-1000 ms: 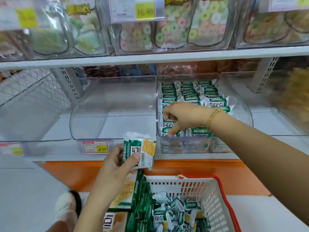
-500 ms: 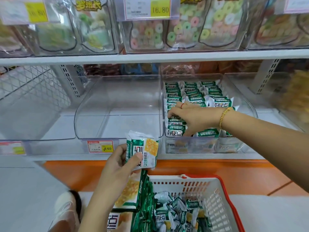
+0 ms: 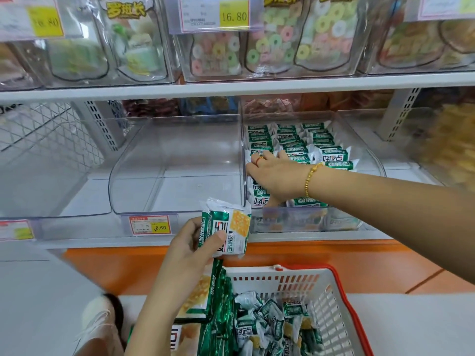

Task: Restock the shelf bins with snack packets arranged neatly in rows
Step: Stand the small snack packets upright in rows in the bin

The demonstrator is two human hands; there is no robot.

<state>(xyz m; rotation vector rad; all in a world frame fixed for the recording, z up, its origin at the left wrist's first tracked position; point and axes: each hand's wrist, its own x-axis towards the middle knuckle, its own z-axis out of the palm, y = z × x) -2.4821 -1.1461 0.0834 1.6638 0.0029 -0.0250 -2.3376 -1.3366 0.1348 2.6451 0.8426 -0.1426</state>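
Small green-and-white snack packets (image 3: 295, 146) stand in rows inside a clear shelf bin (image 3: 375, 160) on the lower shelf. My right hand (image 3: 279, 177) reaches into that bin from the right, fingers spread flat against the left row of packets, gripping nothing. My left hand (image 3: 191, 249) is below the shelf edge and grips a small stack of the same packets (image 3: 226, 227), upright, thumb on the front. A white basket with a red rim (image 3: 331, 291) at the bottom holds several loose packets (image 3: 267, 322).
An empty clear bin (image 3: 177, 163) sits left of the stocked one, with a price tag 8.60 (image 3: 150, 224). A wire rack (image 3: 38, 140) is far left. The upper shelf (image 3: 231, 86) carries bins of ring sweets. A large green bag (image 3: 205, 299) leans in the basket.
My right hand has slid from the front of the left row further back along it, fingers flattening out. My left hand keeps hold of its stack in much the same place.
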